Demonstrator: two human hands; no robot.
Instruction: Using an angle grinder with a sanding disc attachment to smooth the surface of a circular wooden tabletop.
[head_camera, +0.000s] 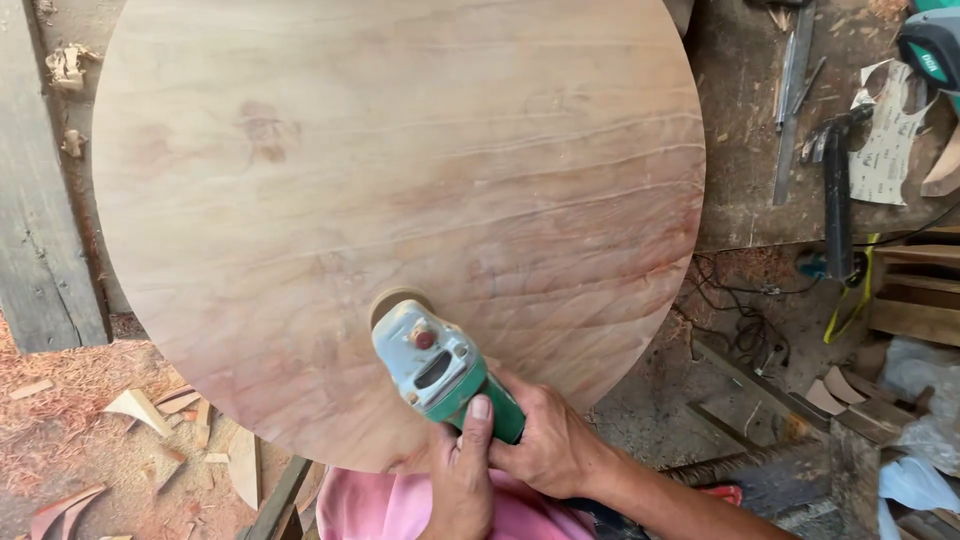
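Both hands clamp a green angle grinder on a round wooden panel.

The right hand (548, 440) wraps its grip around the green angle grinder (440, 372) body, fingers pressed shut on it; the left hand (462, 478) closes on it from below, thumb laid along the housing. The grinder's sanding disc (396, 300) rests flat on the round wooden panel (400, 180), near the panel's lower edge. Right of the panel lie a hammer (836, 190) and cut sandpaper sheets (888, 135); left of it, wood offcuts (150, 410) litter the floor.
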